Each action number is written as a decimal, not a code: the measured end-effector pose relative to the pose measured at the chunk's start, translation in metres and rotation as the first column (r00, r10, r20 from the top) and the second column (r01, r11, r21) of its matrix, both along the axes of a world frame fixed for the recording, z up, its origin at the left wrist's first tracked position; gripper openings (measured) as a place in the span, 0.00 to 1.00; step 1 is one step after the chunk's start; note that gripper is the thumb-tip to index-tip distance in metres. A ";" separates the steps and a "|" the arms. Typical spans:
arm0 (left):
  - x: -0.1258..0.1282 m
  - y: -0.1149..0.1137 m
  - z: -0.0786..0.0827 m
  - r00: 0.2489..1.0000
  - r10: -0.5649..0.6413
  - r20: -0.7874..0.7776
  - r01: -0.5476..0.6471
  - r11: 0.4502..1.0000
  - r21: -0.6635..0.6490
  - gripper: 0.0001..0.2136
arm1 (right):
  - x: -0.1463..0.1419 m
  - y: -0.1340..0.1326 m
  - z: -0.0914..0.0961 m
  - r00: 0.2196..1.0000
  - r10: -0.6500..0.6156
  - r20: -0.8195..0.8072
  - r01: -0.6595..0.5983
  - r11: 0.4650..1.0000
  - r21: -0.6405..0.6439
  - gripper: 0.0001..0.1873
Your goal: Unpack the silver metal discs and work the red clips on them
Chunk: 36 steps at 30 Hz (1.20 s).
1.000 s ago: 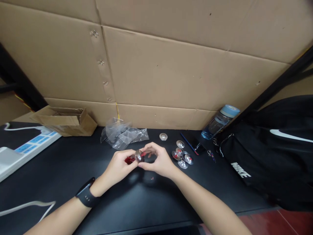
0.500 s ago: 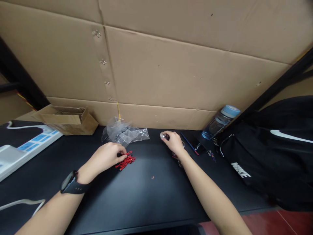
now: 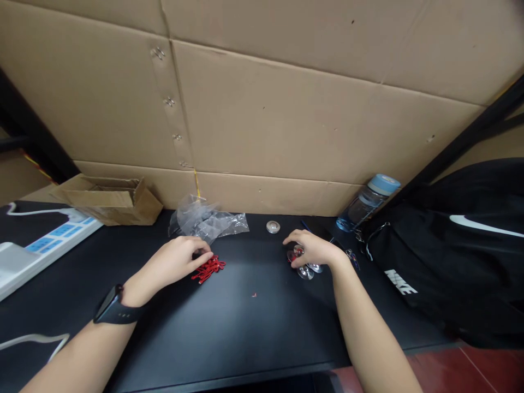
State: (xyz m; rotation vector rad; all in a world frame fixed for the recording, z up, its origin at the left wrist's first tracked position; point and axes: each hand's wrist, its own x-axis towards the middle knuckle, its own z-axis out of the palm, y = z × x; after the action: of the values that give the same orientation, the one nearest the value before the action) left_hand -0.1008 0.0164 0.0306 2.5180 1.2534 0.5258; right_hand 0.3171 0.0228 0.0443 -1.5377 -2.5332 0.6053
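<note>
My left hand (image 3: pixel 174 263), a black watch on its wrist, lies on the black table (image 3: pixel 245 333) with its fingers bent together at the upper edge of a small heap of red pieces (image 3: pixel 209 268). My right hand (image 3: pixel 313 248) is curled over a cluster of round metal discs (image 3: pixel 307 271). Its fingertips pinch one disc with a red part on it (image 3: pixel 296 254). A single metal disc (image 3: pixel 273 226) lies apart, further back between the two hands.
A crumpled clear plastic bag (image 3: pixel 210 222), an open cardboard box (image 3: pixel 110 199) and a white power strip (image 3: pixel 45 243) sit at the back left. A water bottle (image 3: pixel 366 204), keys (image 3: pixel 352 257) and a black sports bag (image 3: pixel 454 251) are on the right. Cardboard sheets form the back wall.
One second ago both hands held a disc together at the centre. They have parted since: the left went to the red pieces, while the right reached to the single disc, then came back to the cluster.
</note>
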 end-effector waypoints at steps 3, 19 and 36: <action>0.001 0.000 0.001 1.000 -0.022 0.020 0.022 1.000 0.013 0.12 | 0.000 -0.008 0.003 0.995 -0.031 0.096 0.036 0.998 -0.049 0.35; 0.059 -0.036 -0.003 0.953 -0.218 0.211 0.250 0.958 -0.140 0.10 | -0.074 -0.017 0.000 0.935 0.048 -0.353 0.026 0.979 0.200 0.08; 0.050 -0.030 -0.007 0.963 -0.196 0.182 0.203 0.979 -0.020 0.09 | -0.095 -0.015 -0.014 0.942 0.189 -0.277 -0.138 0.971 0.194 0.08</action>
State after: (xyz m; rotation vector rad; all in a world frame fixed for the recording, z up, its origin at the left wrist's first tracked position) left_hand -0.0510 -0.0141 0.0238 2.4656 0.9239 0.6554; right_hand 0.2222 0.0079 0.0299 -1.0958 -2.4246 0.5680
